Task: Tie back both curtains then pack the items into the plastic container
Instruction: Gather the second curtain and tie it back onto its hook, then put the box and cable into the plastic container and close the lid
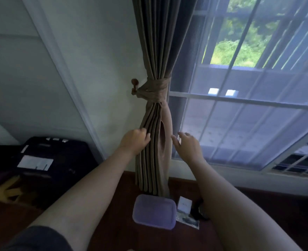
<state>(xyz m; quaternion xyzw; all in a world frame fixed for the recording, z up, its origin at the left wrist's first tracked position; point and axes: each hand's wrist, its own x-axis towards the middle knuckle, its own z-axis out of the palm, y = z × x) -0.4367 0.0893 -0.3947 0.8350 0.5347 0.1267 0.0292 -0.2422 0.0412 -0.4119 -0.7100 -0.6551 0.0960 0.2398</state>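
- Brown curtain [155,42] tied above left grip [135,142], which clamps its folds; right grip [188,145] spread, empty.
- Below both: container [154,211] lidded, items [184,204] unpacked; other curtain unseen.

A home room, tied-back curtain [154,51] beside a barred window [240,87], dark wooden floor [113,223], white walls

Dark items [197,208] half behind forearm [225,200]
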